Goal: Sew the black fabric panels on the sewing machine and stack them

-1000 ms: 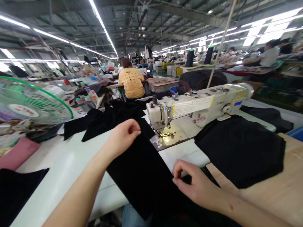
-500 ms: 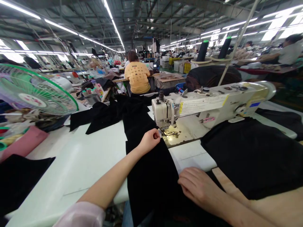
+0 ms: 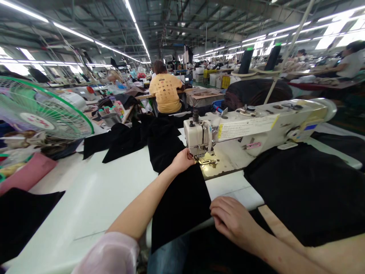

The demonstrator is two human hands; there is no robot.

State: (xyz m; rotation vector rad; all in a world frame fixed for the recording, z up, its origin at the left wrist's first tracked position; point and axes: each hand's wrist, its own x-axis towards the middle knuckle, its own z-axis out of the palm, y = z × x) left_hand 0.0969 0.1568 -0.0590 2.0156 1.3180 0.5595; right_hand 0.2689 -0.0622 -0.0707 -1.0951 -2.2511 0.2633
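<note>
Head: cloth (image 3: 182, 201) under left fingers (image 3: 188, 156)

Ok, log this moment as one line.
left hand: pinching black cloth beside sewing machine | right hand: at cloth's right edge | cloth: lower corner hanging past table edge

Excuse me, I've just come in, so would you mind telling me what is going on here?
A person is handling a black cloth at a sewing machine. The left hand pinches its far edge right beside the needle area; the right hand is at its right edge, though its grip is unclear. Whether the cloth lies under the presser foot is hidden. Another black piece lies to the right, and a green-rimmed fan stands at the left.
</note>
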